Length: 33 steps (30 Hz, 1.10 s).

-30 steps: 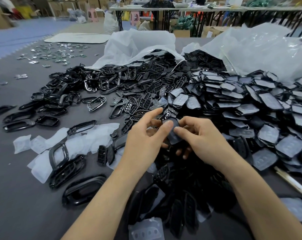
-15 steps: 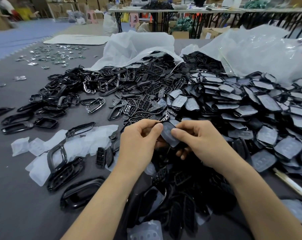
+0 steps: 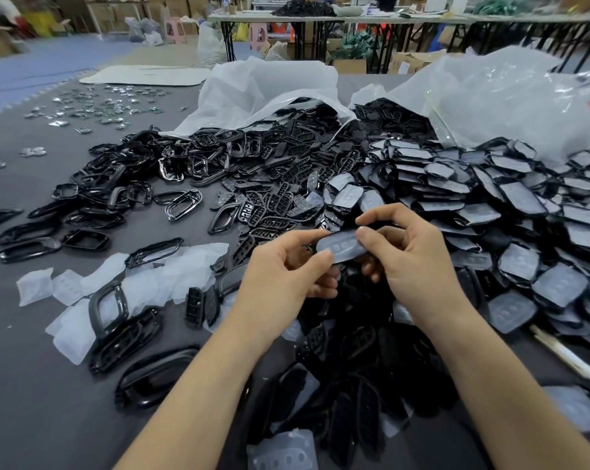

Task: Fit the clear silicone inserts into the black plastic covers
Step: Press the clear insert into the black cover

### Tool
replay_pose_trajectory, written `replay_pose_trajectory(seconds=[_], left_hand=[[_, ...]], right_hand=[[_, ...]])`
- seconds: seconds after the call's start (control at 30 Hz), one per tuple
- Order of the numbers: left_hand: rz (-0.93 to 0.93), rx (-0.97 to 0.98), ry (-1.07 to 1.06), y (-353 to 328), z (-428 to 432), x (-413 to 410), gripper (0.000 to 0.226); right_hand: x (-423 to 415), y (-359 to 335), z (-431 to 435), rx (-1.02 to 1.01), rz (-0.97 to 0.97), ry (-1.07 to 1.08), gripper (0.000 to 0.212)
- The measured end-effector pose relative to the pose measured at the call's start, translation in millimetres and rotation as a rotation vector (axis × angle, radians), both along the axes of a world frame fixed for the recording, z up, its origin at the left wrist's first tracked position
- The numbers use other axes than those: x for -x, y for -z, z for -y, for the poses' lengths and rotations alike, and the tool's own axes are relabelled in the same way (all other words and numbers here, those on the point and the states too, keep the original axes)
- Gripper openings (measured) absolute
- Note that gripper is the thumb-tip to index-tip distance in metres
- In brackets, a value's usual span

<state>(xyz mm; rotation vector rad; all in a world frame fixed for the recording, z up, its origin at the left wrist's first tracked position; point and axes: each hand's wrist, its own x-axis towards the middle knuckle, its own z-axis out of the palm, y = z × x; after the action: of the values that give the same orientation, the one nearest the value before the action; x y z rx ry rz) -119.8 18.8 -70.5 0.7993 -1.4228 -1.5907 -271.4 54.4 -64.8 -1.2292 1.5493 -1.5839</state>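
Observation:
Both my hands hold one black plastic cover with a clear silicone insert (image 3: 341,246) lying in it, raised above the table's middle. My left hand (image 3: 286,276) pinches its left end between thumb and forefinger. My right hand (image 3: 408,259) pinches its right end, thumb pressed on the insert. Loose clear inserts (image 3: 144,283) lie on the table to the left. A pile of bare black covers (image 3: 273,205) spreads beyond my hands. A heap of covers with inserts in them (image 3: 510,225) fills the right side.
Two white plastic bags (image 3: 269,93) lie open at the back, spilling black parts. Glossy black frames (image 3: 110,198) scatter at the left, more black parts (image 3: 347,385) lie under my arms. Small metal pieces (image 3: 103,106) sit far left. A pale stick (image 3: 568,357) lies at right.
Both hands turned the cover from nearly edge-on to flat, so the insert now faces up and lies sideways. My left thumb moved off its top to the left end.

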Motion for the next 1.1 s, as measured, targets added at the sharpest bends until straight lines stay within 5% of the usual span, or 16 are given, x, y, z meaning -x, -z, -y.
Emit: replay_pose_trajectory(seconds=[0.37, 0.6, 0.77, 1.1], left_hand=[[0.053, 0.015, 0.062, 0.6, 0.8, 0.9, 0.02], [0.022, 0.014, 0.03, 1.9, 2.0, 1.3, 0.018], [0.026, 0.045, 0.044, 1.6, 1.3, 1.7, 0.02], [0.139, 0.198, 0.121, -3.4, -3.5, 1.8, 0.031]], right_hand=[[-3.0, -0.5, 0.0, 0.03, -0.067, 0.046, 0.008], [-1.4, -2.5, -1.6, -0.019, 0.125, -0.137, 0.01], [-1.0, 0.8, 0.0, 0.021, 0.077, -0.126, 0.027], [-4.1, 2.9, 1.6, 0.084, -0.028, -0.077, 0.028]])
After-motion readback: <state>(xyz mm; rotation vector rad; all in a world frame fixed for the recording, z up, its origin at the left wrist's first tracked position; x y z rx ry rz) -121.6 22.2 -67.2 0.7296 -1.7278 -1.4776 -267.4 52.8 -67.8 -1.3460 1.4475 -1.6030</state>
